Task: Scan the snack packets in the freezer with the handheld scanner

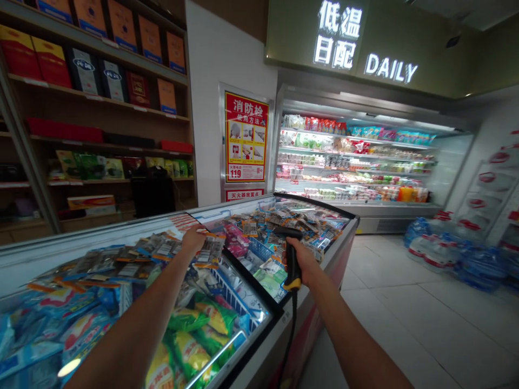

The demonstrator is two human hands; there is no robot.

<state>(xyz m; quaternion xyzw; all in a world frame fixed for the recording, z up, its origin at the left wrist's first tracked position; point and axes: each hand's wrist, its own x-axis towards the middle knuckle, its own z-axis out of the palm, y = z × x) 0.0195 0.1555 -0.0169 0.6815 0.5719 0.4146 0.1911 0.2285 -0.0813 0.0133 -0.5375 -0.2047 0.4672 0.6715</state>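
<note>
The left hand (193, 240) pinches a packet (211, 250) over the freezer (344, 242); the right hand (305, 262) closes round a scanner (292, 265).

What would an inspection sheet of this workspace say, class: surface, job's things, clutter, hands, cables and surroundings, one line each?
Surface: glass-topped chest freezer, with a black frame between its sections.
Job's things: a black-and-yellow handheld scanner and an orange-edged packet.
Clutter: many similar packets lie overlapping; green-and-yellow bags show in the near section.
Hands: left hand holds the packet; right hand grips the scanner.
Cables: one black cable hangs from the scanner's handle; its far end is not visible.
Surroundings: shelves of boxes, a red-and-yellow notice, a lit display cooler, and bottled water on the floor.
</note>
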